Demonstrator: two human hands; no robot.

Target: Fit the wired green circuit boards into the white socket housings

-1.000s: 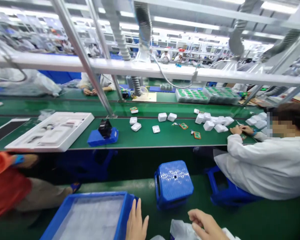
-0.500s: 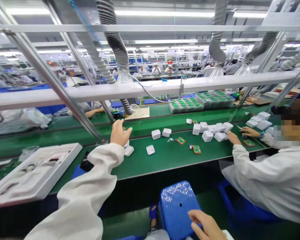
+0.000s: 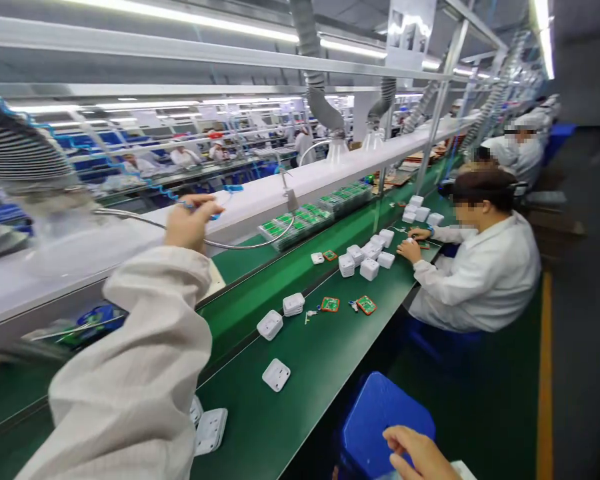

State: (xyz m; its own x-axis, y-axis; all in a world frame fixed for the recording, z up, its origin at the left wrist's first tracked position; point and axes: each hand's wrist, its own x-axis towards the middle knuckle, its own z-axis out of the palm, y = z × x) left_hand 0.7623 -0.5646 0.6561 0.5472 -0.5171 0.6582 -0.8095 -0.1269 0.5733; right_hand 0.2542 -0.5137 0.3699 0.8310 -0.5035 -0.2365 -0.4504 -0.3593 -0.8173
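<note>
My left hand (image 3: 187,223) is raised in front of the white rail, its fingers curled towards the thumb. A blue coiled cord (image 3: 153,185) runs up to it, and a bit of blue shows by the fingertips; whether they grip the cord is unclear. Low at the bottom, my right hand (image 3: 417,453) hangs over the blue stool (image 3: 380,413), fingers bent and apart, holding nothing. On the green bench (image 3: 305,373) lie a single white plastic cover (image 3: 277,375), two short stacks of white covers (image 3: 280,317) and, partly behind my left sleeve, more white covers (image 3: 211,430).
Green circuit boards in orange frames (image 3: 366,305) lie mid-bench beside a group of white housings (image 3: 369,268). A co-worker (image 3: 475,267) sits at the right, hands at the bench. Clear trays of green boards (image 3: 297,223) stand behind. A fume hose (image 3: 25,153) hangs at upper left.
The view has swung right, so the bench now slants away. My left hand has risen from the white covers to the cord's height. My right hand stays low over the stool.
</note>
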